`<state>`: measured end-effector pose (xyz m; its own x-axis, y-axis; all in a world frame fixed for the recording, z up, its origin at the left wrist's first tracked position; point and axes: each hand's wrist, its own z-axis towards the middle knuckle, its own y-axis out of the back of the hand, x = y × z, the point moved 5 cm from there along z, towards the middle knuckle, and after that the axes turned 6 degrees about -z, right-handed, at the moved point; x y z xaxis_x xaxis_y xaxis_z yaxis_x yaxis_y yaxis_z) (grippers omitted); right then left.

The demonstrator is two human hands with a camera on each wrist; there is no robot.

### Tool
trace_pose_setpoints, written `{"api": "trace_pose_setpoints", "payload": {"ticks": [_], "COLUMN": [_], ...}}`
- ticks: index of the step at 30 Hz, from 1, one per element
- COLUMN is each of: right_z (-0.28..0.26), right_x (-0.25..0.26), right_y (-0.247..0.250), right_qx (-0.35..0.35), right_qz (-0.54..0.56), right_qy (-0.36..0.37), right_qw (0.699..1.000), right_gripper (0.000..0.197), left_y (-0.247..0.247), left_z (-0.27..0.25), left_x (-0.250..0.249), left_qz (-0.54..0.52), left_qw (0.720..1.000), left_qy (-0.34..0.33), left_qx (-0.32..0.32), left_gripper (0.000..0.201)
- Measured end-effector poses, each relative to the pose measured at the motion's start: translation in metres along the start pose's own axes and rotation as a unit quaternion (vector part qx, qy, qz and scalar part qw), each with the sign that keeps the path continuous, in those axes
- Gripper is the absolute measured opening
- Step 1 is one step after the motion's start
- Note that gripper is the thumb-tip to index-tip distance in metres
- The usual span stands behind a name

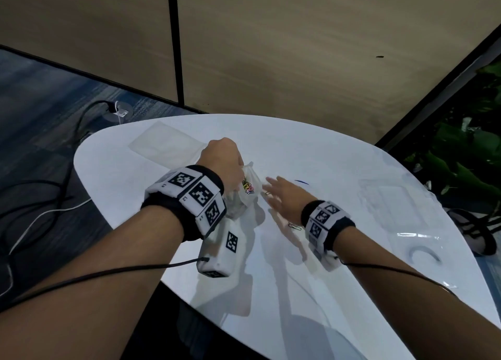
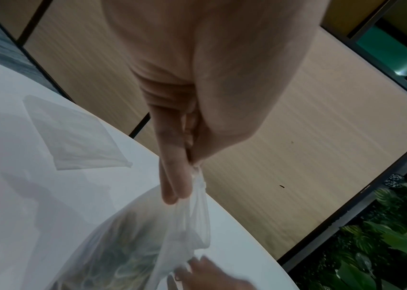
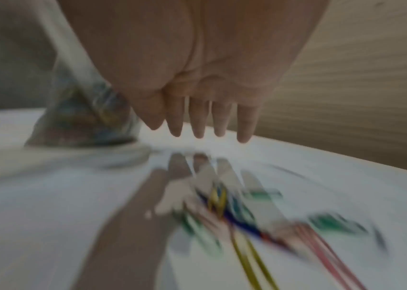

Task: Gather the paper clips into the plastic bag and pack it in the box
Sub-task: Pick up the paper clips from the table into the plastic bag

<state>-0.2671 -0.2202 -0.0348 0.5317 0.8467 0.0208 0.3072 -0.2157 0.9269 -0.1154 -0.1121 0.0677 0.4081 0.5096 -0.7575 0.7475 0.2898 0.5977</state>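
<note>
Paper clips [image 1: 247, 187] show as a coloured bunch inside the plastic bag [image 1: 250, 180], which the left hand [image 1: 222, 159] holds up by its pinched top over the white table [image 1: 325, 148]. Just beside it, the right hand [image 1: 282, 194] lies flat with straight fingers; one stray clip [image 1: 295, 226] sits near its wrist. The clear box [image 1: 390, 205] waits well apart on the right.

From the left wrist, thumb and fingers [image 2: 172, 176] pinch the bag's gathered film [image 2: 197, 196].

From the right wrist, blurred loose clips [image 3: 222, 206] lie under the spread, empty fingers [image 3: 197, 121], the bag [image 3: 85, 117] to their left. Gathering seems unfinished; next likely calls for sweeping these together and dropping them in.
</note>
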Motion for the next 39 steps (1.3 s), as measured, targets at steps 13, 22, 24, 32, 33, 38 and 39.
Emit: {"api": "trace_pose_setpoints", "payload": {"ticks": [13,22,24,32,33,38,39], "right_z": [-0.057,-0.039,-0.039,-0.051,-0.05,-0.041,-0.037], "right_x": [-0.035,-0.014,-0.026,-0.064,-0.058,0.002,0.012], "right_y": [-0.063,-0.049,-0.041,0.002,0.011,0.045,0.044], "right_qx": [0.032,-0.053,-0.091,-0.141,-0.15,-0.13,-0.124], "right_qz": [0.038,-0.069,0.01,0.542,0.601,0.709,0.702], "right_qy": [-0.108,-0.065,-0.107,-0.261,-0.236,-0.124,-0.115], "right_qw": [0.993,0.994,0.99,0.786,0.749,0.682,0.691], "right_gripper": [0.059,0.02,0.024,0.013,0.013,0.016,0.014], "left_y": [-0.007,-0.01,-0.011,-0.017,-0.018,-0.025,-0.026], "left_z": [-0.007,-0.007,-0.006,-0.008,-0.008,-0.009,-0.009], "left_x": [-0.011,-0.011,-0.01,-0.016,-0.017,-0.018,-0.018], "left_qz": [0.04,0.041,0.045,0.063,0.064,0.043,0.04], "left_qw": [0.999,0.999,0.999,0.998,0.997,0.998,0.998], "left_qy": [-0.006,-0.006,-0.008,-0.018,-0.02,-0.02,-0.022], "left_qx": [0.01,0.019,0.023,0.022,0.021,0.032,0.035], "left_gripper": [0.023,0.023,0.023,0.023,0.022,0.023,0.022]}}
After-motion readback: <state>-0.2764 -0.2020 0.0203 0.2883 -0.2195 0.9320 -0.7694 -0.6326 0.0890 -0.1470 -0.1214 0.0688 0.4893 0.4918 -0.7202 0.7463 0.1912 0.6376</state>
